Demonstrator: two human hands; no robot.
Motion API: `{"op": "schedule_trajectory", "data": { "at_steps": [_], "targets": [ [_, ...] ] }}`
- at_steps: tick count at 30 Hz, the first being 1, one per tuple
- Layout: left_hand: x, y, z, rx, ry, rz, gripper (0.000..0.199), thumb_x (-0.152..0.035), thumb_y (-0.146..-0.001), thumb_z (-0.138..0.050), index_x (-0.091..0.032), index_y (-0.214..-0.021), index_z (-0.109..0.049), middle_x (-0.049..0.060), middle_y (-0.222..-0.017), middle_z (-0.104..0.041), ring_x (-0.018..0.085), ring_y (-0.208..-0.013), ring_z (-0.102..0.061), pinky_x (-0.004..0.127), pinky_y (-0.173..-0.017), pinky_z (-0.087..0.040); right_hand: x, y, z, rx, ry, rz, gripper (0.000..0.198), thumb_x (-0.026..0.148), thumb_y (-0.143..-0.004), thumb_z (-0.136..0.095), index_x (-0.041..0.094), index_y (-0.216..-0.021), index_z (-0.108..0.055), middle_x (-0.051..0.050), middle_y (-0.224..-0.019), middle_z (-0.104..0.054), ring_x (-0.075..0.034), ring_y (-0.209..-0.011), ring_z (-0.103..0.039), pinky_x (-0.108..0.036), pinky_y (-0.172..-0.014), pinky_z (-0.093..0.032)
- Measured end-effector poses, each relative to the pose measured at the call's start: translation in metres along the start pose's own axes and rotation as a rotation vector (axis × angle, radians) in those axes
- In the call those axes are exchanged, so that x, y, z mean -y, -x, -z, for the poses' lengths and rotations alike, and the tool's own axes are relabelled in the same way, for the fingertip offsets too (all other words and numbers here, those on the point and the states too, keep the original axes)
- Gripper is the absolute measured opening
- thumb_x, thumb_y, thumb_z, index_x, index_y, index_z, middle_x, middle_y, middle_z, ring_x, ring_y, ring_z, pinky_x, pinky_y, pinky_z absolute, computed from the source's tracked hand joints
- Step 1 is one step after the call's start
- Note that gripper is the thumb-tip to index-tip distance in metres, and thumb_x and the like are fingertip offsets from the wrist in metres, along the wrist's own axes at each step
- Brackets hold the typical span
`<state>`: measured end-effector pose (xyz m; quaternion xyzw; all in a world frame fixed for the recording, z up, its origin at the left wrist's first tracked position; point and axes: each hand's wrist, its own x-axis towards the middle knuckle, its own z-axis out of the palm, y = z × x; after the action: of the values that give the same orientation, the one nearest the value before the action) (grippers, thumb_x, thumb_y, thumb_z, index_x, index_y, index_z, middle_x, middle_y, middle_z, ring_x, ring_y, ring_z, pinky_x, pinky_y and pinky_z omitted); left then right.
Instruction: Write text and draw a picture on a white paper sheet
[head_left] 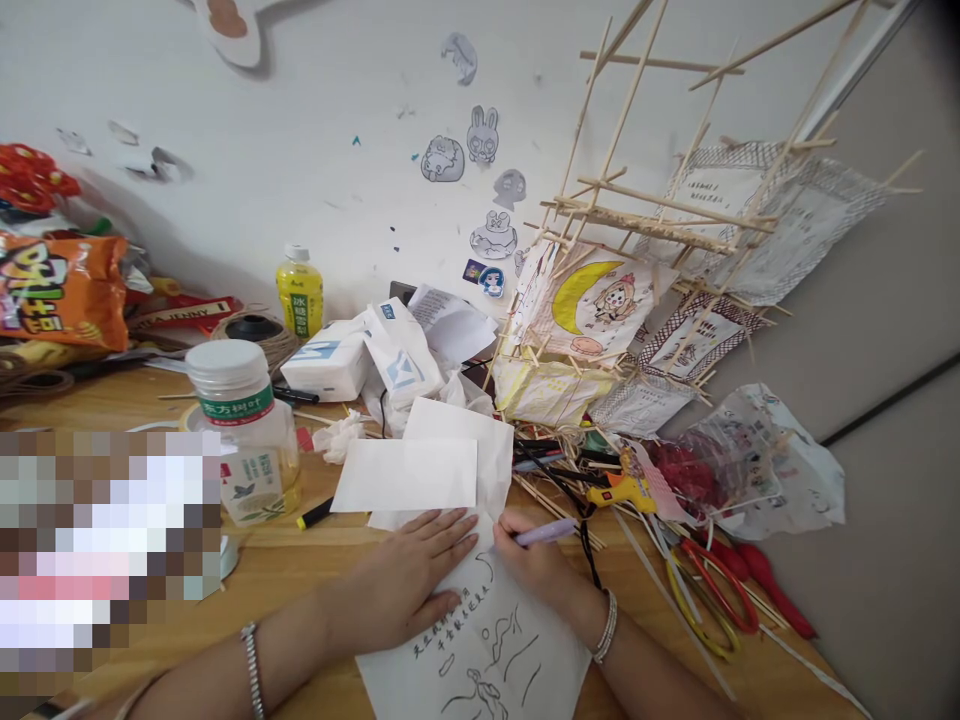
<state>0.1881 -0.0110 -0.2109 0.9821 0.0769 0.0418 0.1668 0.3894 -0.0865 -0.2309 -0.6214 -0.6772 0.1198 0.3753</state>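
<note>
A sheet of white paper (540,625) lies on the table in front of me, with handwritten characters, a crescent and line drawings in black. Flat on its left part rests my left hand (420,570), fingers stretched out and holding nothing. My right hand (536,560) is closed around a light purple pen (549,531) near the sheet's upper right; the pen's tip is hidden behind the fingers. Just beyond my left fingertips lies a blank white card (409,475), partly over more white paper (491,450).
Right: a yellow glue gun (621,488), scissors (720,590) and plastic bags (795,470), below a stick frame with a moon drawing (600,300). Left: a clear jar (244,440), a black marker (315,513), tissue packs (326,362) and a yellow bottle (299,295). A blurred patch covers the lower left.
</note>
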Motion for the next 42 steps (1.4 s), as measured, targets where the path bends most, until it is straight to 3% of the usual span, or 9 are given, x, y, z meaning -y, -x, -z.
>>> {"op": "schedule_trajectory", "data": {
  "at_steps": [12, 42],
  "targets": [
    [-0.0017, -0.0011, 0.0031, 0.015, 0.009, 0.015, 0.055, -0.038, -0.091, -0.037, -0.018, -0.140, -0.023, 0.010, -0.146, -0.018, 0.026, -0.134, -0.015, 0.046, -0.108, -0.017, -0.0090, 0.0025, -0.0047, 0.022, -0.083, -0.102, 0.026, 0.021, -0.078, -0.039, 0.021, -0.056, -0.027, 0.005, -0.055, -0.035, -0.011, -0.056, -0.038, -0.023, -0.052, -0.027],
    [-0.0004, 0.0003, -0.0001, -0.026, 0.028, -0.004, 0.054, -0.037, -0.091, -0.039, -0.020, -0.140, -0.024, 0.009, -0.146, -0.019, 0.027, -0.133, -0.018, 0.047, -0.108, -0.018, -0.0082, 0.0024, -0.0042, 0.027, -0.186, -0.163, 0.023, 0.016, -0.070, -0.039, 0.021, -0.054, -0.024, 0.005, -0.053, -0.029, -0.011, -0.054, -0.033, -0.023, -0.049, -0.026]
  ]
}}
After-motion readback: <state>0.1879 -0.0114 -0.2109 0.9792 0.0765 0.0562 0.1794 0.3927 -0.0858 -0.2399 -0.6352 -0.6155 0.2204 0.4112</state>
